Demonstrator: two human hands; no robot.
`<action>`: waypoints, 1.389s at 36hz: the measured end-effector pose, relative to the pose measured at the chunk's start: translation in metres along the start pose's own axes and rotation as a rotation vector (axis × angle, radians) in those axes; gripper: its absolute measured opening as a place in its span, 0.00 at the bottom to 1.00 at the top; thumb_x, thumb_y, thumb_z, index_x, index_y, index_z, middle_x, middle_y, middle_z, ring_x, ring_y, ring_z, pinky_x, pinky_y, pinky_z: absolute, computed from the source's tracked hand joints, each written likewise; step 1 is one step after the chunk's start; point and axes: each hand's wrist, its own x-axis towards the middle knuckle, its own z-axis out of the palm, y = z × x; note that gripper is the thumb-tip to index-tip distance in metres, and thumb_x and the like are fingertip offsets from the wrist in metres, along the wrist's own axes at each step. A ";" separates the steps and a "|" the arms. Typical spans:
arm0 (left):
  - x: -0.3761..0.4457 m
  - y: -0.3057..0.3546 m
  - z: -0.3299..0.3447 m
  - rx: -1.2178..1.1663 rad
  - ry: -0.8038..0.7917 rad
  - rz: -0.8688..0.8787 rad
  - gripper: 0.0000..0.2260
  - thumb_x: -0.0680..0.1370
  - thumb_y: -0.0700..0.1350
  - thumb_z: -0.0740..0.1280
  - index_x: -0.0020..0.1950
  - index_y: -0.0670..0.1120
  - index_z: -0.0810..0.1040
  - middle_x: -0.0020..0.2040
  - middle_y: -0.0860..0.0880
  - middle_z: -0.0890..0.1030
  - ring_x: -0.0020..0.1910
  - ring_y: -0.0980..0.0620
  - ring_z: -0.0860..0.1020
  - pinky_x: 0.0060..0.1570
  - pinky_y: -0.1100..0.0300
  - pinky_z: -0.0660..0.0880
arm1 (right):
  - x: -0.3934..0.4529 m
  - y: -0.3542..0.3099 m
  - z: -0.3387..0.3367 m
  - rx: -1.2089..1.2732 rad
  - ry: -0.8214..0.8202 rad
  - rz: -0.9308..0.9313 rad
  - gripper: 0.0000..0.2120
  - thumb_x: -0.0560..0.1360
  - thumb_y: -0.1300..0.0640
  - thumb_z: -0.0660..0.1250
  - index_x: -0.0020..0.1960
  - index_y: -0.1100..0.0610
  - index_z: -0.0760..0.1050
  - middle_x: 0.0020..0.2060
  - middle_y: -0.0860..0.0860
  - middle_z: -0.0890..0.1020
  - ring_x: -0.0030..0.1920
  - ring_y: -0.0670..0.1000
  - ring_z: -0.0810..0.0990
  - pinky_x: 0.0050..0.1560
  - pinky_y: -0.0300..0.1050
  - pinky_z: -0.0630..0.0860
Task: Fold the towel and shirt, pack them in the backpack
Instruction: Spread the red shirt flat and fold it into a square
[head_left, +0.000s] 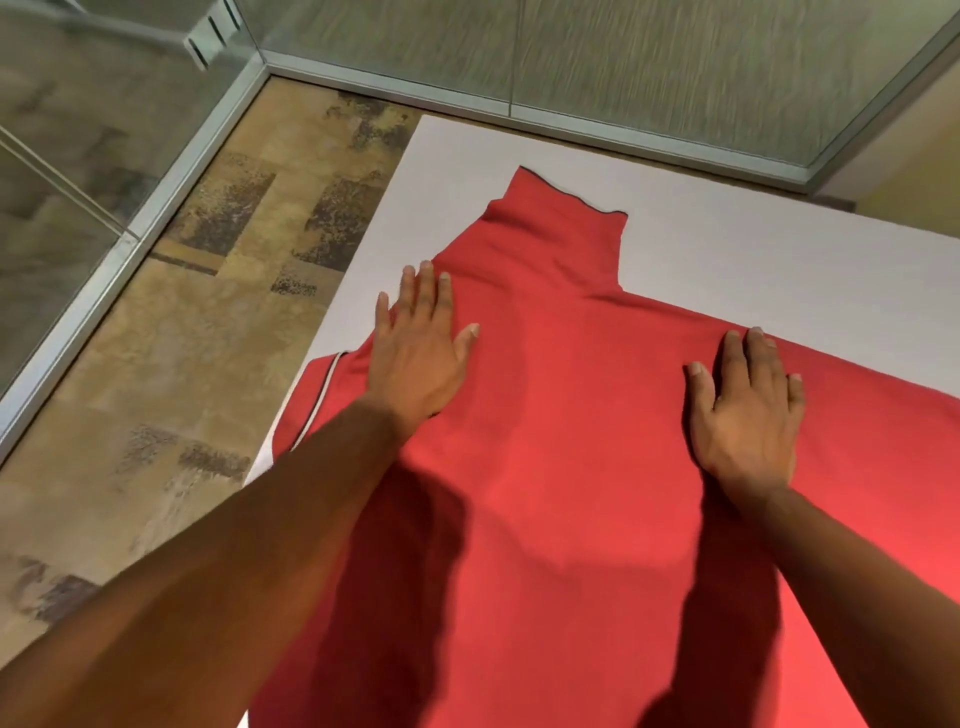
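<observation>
Red shirt (561, 415) spread flat on white tabletop (779, 270). Left hand (415, 353) and right hand (748, 410) pressed palm-down on it, fingers straight, gripping nothing; one sleeve just beyond and between both hands.

The red shirt (571, 415) runs off the bottom and right edges of the view, so its lower hem and one side cannot be seen. The white table (779, 270) beneath the shirt is cut off at the right edge. Beyond the shirt's far end, the glass wall (623, 57) is smeared by blur, and what lies behind it cannot be told.
</observation>
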 end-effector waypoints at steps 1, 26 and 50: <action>-0.009 0.009 -0.001 -0.014 0.024 0.009 0.32 0.85 0.60 0.44 0.84 0.45 0.48 0.84 0.44 0.46 0.83 0.45 0.42 0.80 0.41 0.43 | 0.000 0.000 0.000 -0.006 -0.007 -0.004 0.32 0.85 0.38 0.47 0.83 0.55 0.57 0.83 0.54 0.56 0.83 0.52 0.50 0.82 0.61 0.46; -0.127 -0.039 0.016 -0.035 0.013 -0.035 0.34 0.82 0.64 0.41 0.84 0.48 0.53 0.84 0.47 0.48 0.83 0.49 0.46 0.80 0.45 0.44 | -0.145 -0.078 0.011 -0.041 -0.134 -0.283 0.31 0.84 0.40 0.49 0.84 0.54 0.56 0.84 0.52 0.54 0.84 0.53 0.50 0.81 0.62 0.49; -0.324 -0.058 0.038 -0.050 0.044 -0.063 0.33 0.83 0.57 0.55 0.83 0.40 0.54 0.84 0.42 0.52 0.83 0.47 0.50 0.79 0.42 0.57 | -0.289 -0.109 0.001 0.006 -0.301 -0.517 0.39 0.84 0.33 0.49 0.85 0.57 0.50 0.84 0.52 0.49 0.84 0.51 0.46 0.81 0.62 0.50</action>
